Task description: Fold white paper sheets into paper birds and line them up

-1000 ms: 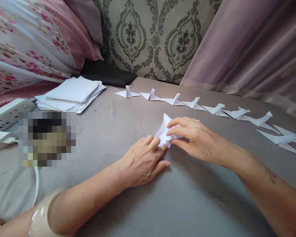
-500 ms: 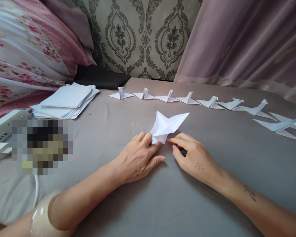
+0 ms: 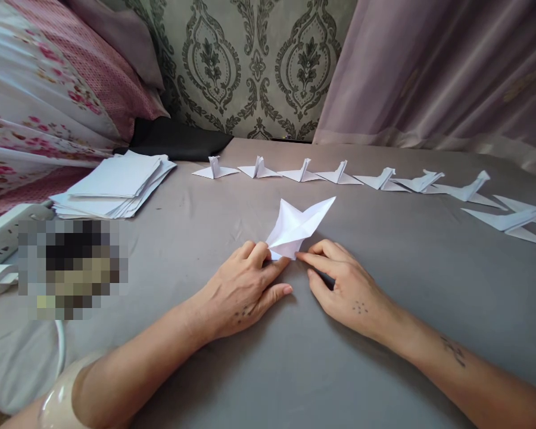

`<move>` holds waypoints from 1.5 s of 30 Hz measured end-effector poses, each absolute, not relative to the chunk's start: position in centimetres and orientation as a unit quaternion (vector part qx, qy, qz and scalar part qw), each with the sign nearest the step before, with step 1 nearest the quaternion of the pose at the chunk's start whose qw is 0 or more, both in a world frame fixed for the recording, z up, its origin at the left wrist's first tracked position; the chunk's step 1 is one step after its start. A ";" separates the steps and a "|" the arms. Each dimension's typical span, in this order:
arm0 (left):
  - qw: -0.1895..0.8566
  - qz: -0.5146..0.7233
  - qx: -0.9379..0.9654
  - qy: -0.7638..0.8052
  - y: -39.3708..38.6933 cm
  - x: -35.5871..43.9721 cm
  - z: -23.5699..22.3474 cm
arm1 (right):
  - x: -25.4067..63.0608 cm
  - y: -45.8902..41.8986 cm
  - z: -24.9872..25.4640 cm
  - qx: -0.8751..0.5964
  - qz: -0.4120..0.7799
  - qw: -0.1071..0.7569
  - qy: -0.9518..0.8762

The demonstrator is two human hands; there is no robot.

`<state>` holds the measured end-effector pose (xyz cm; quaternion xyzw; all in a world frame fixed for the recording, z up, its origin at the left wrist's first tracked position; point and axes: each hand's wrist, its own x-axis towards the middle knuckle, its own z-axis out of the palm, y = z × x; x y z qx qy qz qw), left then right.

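Observation:
A partly folded sheet of white paper [image 3: 301, 223] lies on the grey cloth in front of me, its upper flaps raised and pointed. My left hand [image 3: 250, 280] holds down its lower left edge with bent fingers, the index finger along the bottom edge and the thumb stretched out on the cloth. At the lower right corner, the index fingertip of my right hand [image 3: 346, 283] touches the paper. The right thumb sits apart from that finger, and the other right fingers are bent and partly hidden.
Several folded paper birds [image 3: 304, 173] stand in a row along the back and right. A stack of white paper [image 3: 116, 176] lies at the left, near a power strip [image 3: 13, 232] and a blurred patch [image 3: 75, 262]. A curtain [image 3: 429, 77] hangs behind.
The view has shifted slightly. Both hands stay at the paper, and the right index fingertip is a little closer to its bottom corner. The folded shape looks nearly the same.

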<state>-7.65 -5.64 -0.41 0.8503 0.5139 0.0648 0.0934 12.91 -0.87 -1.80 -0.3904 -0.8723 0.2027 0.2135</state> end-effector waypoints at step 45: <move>0.294 0.318 0.584 0.687 -4.6 -9.0 -0.3 | 12.4 -1.1 -1.5 -0.285 0.124 0.179 -0.933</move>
